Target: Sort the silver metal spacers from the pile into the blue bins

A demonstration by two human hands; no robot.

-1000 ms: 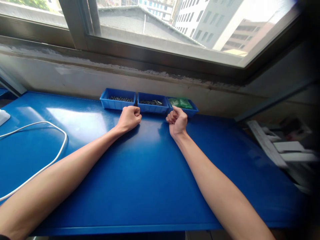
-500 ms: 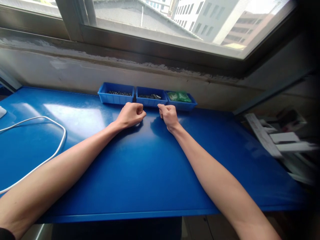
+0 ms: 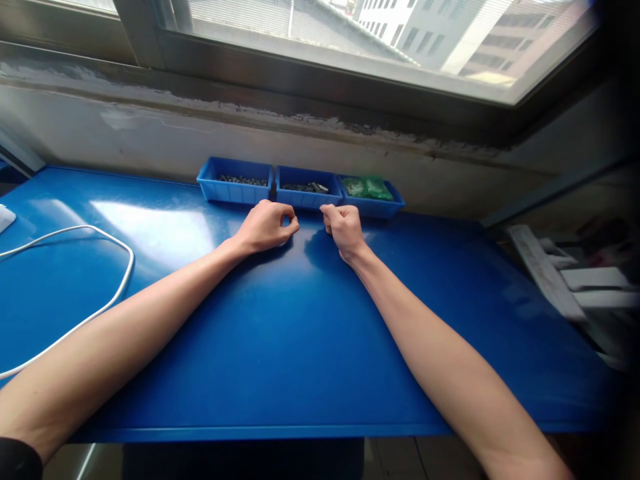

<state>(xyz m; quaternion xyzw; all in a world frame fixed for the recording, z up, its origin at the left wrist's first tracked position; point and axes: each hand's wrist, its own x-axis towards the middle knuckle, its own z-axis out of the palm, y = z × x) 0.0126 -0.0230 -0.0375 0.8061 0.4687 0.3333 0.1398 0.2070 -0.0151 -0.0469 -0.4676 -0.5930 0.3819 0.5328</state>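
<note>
My left hand [image 3: 267, 225] is above the blue table, in front of the left and middle bins. Its fingers are curled, with thumb and index finger bent into a ring; the hollow between them shows nothing held. My right hand [image 3: 345, 229] makes a fist, thumb against the bent index finger, and its inside is hidden. Behind the hands stand three blue bins in a row. Small dark metal-looking pieces fill the bottom of the left bin [image 3: 235, 195]. The middle bin [image 3: 305, 199] holds dark flat pieces, and green plastic packets [image 3: 369, 188] lie in the right bin [image 3: 377, 209].
A white cable [image 3: 125, 277] loops over the left side of the blue table [image 3: 280, 360]. Close behind the bins runs a wall [image 3: 150, 133] under a window. White and grey objects [image 3: 597, 287] stand beyond the table's right side, partly blurred.
The camera view has shifted slightly, so the bins sit a little higher and farther right. My left hand's curl has loosened, widening the gap between thumb and index finger. The right fist looks the same.
</note>
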